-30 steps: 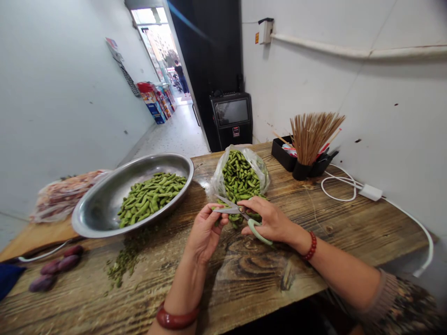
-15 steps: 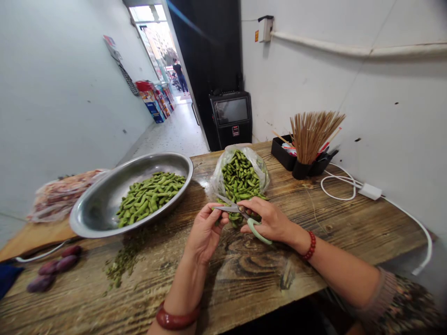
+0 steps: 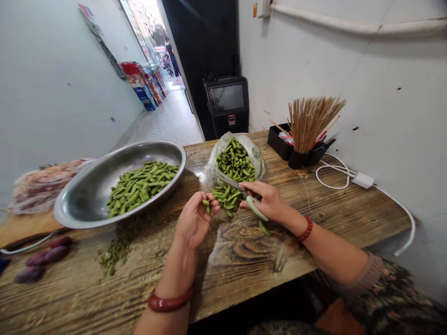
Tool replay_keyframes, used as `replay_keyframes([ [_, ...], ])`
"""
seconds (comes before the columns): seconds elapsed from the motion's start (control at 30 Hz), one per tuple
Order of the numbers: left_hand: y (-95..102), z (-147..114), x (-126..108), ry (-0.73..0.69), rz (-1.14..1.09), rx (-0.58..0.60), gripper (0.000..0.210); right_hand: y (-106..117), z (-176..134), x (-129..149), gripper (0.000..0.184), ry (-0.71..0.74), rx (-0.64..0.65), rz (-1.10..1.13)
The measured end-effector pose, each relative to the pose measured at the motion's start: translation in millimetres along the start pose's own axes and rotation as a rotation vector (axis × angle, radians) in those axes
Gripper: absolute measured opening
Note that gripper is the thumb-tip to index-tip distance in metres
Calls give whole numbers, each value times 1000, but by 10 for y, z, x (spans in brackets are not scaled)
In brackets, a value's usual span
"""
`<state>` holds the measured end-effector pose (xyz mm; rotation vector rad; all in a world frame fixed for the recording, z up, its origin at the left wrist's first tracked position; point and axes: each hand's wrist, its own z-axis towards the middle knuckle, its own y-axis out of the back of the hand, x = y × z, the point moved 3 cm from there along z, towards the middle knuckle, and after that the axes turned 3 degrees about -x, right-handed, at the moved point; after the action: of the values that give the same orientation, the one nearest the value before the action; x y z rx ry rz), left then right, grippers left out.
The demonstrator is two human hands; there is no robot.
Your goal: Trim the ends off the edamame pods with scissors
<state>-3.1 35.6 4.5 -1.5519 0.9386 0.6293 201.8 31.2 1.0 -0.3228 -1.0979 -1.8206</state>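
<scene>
Between the fingers of my left hand [image 3: 194, 222] is a green edamame pod [image 3: 207, 206]. My right hand [image 3: 267, 201] grips scissors with pale green handles [image 3: 256, 209]; their blades point left over the pods, and whether they are parted is hard to see. Just beyond both hands, a clear plastic bag [image 3: 259, 160] lies open, full of pods, with more pods [image 3: 226, 197] spilled at its mouth. One loose pod [image 3: 264, 228] lies under my right hand. To the left, a large steel basin [image 3: 84, 186] holds a heap of pods [image 3: 141, 186].
Trimmed green bits [image 3: 115, 255] lie in front of the basin. Several purple, plum-like items [image 3: 45, 258] and a bag of raw meat [image 3: 45, 186] sit at the left. Skewers [image 3: 310, 123] stand in a black holder at the right, near a white cable [image 3: 401, 214].
The scissor blades have moved away from my left fingers, to the right. The pod in my left hand now shows clearly. The whole view has shifted slightly.
</scene>
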Motion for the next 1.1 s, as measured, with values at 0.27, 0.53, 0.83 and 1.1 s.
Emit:
replay_keyframes([
  [0.27, 12, 60, 146, -245, 804, -14, 5, 27, 27, -20, 48, -33, -50, 53],
  [0.53, 110, 144, 217, -439, 1015, 22, 17, -9, 3, 45, 48, -36, 22, 51],
  [0.83, 65, 32, 26, -125, 453, -55, 24, -39, 6, -14, 47, -51, 0, 86],
  [1.1, -23, -36, 7, -118, 420, 20, 22, -54, -7, 66, 61, 8, 155, 71],
])
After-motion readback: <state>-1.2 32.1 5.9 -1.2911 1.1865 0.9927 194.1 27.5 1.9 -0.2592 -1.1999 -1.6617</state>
